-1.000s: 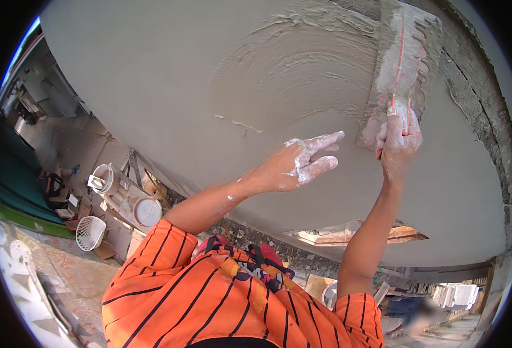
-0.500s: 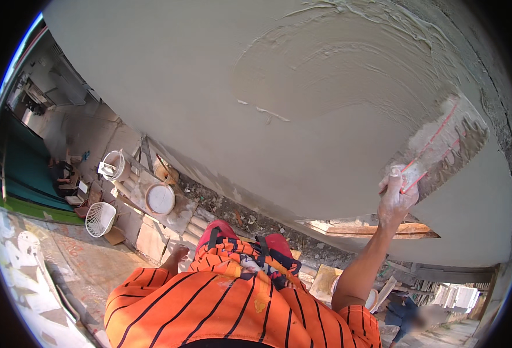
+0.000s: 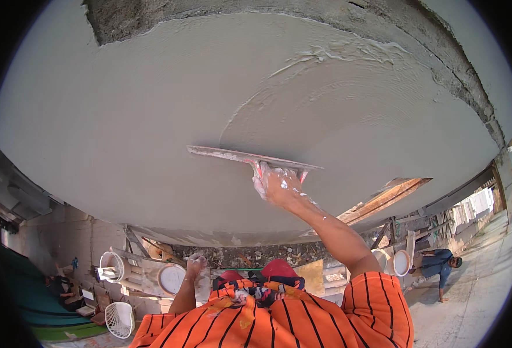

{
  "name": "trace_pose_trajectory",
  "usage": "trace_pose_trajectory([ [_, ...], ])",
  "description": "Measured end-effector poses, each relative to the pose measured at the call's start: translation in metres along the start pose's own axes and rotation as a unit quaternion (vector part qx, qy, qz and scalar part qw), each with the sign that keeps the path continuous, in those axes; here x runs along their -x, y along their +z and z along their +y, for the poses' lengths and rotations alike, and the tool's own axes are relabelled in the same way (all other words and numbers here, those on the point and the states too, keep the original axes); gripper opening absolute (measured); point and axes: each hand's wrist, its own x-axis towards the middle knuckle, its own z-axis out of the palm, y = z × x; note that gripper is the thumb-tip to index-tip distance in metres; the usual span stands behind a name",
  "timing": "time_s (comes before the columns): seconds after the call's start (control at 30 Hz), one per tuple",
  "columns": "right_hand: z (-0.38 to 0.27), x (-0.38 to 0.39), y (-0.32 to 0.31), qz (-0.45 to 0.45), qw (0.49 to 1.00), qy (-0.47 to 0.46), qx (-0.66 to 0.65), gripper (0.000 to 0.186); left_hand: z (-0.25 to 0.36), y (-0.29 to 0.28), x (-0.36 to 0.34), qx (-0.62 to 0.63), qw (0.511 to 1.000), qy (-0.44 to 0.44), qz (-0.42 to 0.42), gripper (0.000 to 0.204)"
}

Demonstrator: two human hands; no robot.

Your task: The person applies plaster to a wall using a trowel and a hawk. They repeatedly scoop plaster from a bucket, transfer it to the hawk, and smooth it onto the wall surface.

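Note:
My right hand [image 3: 279,184] is closed round the handle of a long plastering trowel [image 3: 233,155]. The trowel's blade is seen nearly edge-on, against the grey plastered wall [image 3: 122,133]. To the upper right of the blade, wet plaster [image 3: 349,87] shows curved strokes and a raised, ragged ridge. White plaster is smeared on my right fingers and wrist. Low in front of me, my left hand [image 3: 195,265] hangs away from the wall near a round bucket [image 3: 172,278]; its fingers look curled in, with nothing visible in them.
Rough bare wall [image 3: 146,17] runs along the top. A wood-edged opening [image 3: 383,200] lies right of my forearm. Below stand a white bucket [image 3: 114,265], a white basket-like chair [image 3: 119,319] and planks. A person in blue [image 3: 438,264] bends over at the lower right.
My right hand and the trowel have moved left across the wall, and the blade has turned from face-on to nearly edge-on. The curved plaster marks look smoother at the lower right. My view has turned.

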Motion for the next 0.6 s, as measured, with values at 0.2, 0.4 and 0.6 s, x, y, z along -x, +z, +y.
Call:
trace_pose_trajectory([
  [0.2, 0.025, 0.038, -0.156, 0.336, 0.914, -0.036, -0.224, 0.014, -0.004, -0.058, -0.036, -0.053, 0.996, -0.068, 0.024, 0.009],
  [0.4, 0.124, 0.067, -0.178, 0.390, 0.835, 0.021, -0.387, 0.014, -0.016, -0.007, -0.037, -0.022, 0.999, -0.045, 0.006, 0.010],
  [0.6, 0.191, 0.090, -0.194, 0.374, 0.890, -0.024, -0.259, 0.019, -0.068, 0.015, -0.013, -0.130, 0.989, 0.032, -0.057, 0.016],
])
